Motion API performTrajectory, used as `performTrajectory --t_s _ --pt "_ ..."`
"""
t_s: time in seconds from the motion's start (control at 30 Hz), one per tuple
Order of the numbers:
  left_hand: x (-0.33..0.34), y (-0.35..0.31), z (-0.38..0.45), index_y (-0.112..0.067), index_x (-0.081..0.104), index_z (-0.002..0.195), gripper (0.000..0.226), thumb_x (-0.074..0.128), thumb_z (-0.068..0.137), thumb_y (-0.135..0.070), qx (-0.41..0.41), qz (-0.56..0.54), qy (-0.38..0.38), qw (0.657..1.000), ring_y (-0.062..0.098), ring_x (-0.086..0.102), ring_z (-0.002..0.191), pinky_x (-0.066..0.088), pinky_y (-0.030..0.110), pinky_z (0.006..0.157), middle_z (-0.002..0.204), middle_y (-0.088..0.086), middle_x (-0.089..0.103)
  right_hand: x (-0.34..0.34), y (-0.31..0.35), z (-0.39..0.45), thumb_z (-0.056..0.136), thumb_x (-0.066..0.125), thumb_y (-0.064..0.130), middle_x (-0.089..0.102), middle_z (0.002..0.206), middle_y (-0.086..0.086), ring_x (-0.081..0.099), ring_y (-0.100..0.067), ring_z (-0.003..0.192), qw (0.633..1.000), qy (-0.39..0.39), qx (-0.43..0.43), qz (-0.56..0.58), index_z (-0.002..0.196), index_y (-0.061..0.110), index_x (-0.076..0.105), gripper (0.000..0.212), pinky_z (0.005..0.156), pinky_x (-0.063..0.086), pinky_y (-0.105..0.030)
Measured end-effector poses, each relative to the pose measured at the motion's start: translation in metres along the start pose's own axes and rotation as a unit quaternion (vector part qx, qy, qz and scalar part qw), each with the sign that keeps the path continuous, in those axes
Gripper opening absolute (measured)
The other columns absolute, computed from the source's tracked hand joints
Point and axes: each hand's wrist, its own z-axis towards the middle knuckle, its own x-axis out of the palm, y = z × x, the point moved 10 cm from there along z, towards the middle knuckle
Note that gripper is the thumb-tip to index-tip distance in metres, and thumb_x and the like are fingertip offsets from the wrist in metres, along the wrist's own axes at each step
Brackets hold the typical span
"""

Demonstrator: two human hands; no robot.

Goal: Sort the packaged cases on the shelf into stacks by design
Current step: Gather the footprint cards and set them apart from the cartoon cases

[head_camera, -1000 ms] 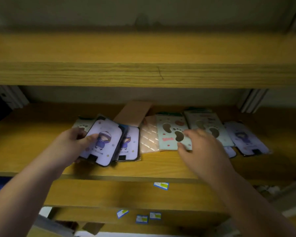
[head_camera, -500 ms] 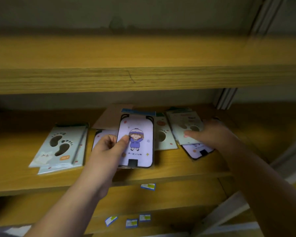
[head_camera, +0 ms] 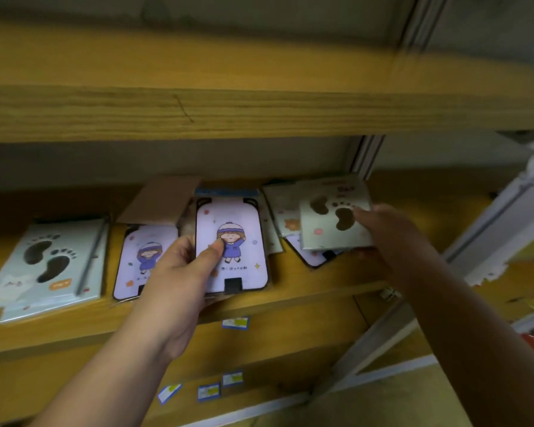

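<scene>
My right hand (head_camera: 386, 232) has lifted a footprint case (head_camera: 333, 223); left hand (head_camera: 179, 272) pinches the girl case (head_camera: 232, 245). I'd square it onto the girl stack (head_camera: 142, 260) left of it.

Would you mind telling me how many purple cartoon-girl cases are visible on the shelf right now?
3: one held by the left hand at centre, one flat beside it, one partly under the footprint case at right. More may be hidden.
</scene>
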Motion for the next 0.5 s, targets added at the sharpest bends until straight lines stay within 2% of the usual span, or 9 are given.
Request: performTrajectory --t_s 0.1,0.17,0.23,0.3,0.4,0.5 --pt "0.009 0.001 -0.011 -0.016 0.066 0.109 0.017 0.065 0.094 -0.024 0.005 -0.007 -0.007 1.000 0.021 0.078 0.084 0.057 0.032 0.061 0.096 0.007 0.080 -0.025 -0.014 -0.023 0.095 0.061 0.034 0.068 0.104 -0.008 0.069 -0.024 0.087 0.994 -0.010 0.025 0.105 0.101 0.025 0.064 0.011 0.053 0.056 -0.026" --pt "0.017 0.001 -0.020 -0.016 0.065 0.110 0.018 0.066 0.094 -0.024 0.010 -0.010 -0.011 1.000 0.022 0.077 0.084 0.058 0.036 0.066 0.098 0.008 0.080 -0.036 -0.018 -0.036 0.096 0.058 0.035 0.072 0.102 -0.009 0.074 -0.024 0.081 0.990 -0.002 0.013 0.138 0.107 0.024 0.064 0.016 0.055 0.056 -0.028" --pt "0.026 0.001 -0.031 -0.019 0.065 0.109 0.014 0.065 0.094 -0.021 0.020 -0.011 -0.015 1.000 0.020 0.077 0.081 0.059 0.034 0.063 0.097 0.006 0.080 -0.046 -0.019 -0.048 0.098 0.055 0.033 0.072 0.102 -0.009 0.075 -0.020 0.077 0.990 0.007 -0.008 0.138 0.108 0.023 0.063 0.016 0.055 0.055 -0.027" --pt "0.037 0.002 -0.043 -0.019 0.065 0.111 0.016 0.063 0.095 -0.016 0.027 -0.002 -0.020 0.999 0.021 0.077 0.084 0.059 0.036 0.067 0.099 0.006 0.080 -0.054 -0.018 -0.060 0.101 0.052 0.029 0.069 0.101 -0.007 0.074 -0.016 0.076 0.991 0.018 -0.032 0.132 0.104 0.023 0.062 0.012 0.053 0.054 -0.024" --pt "0.060 0.007 -0.064 -0.019 0.065 0.114 0.020 0.063 0.096 -0.014 0.031 0.001 -0.017 0.999 0.025 0.077 0.089 0.061 0.038 0.068 0.101 0.008 0.080 -0.070 -0.022 -0.079 0.102 0.051 0.025 0.072 0.089 0.002 0.072 -0.004 0.073 0.991 0.040 -0.055 0.118 0.097 0.027 0.063 0.013 0.052 0.055 -0.021" --pt "0.085 0.014 -0.090 -0.020 0.066 0.115 0.021 0.063 0.095 -0.014 0.040 0.004 -0.021 0.999 0.028 0.077 0.090 0.063 0.038 0.066 0.101 0.010 0.079 -0.086 -0.034 -0.100 0.101 0.051 0.027 0.076 0.081 0.015 0.074 -0.005 0.073 0.986 0.102 -0.044 0.128 0.085 0.043 0.070 0.029 0.054 0.056 -0.022"
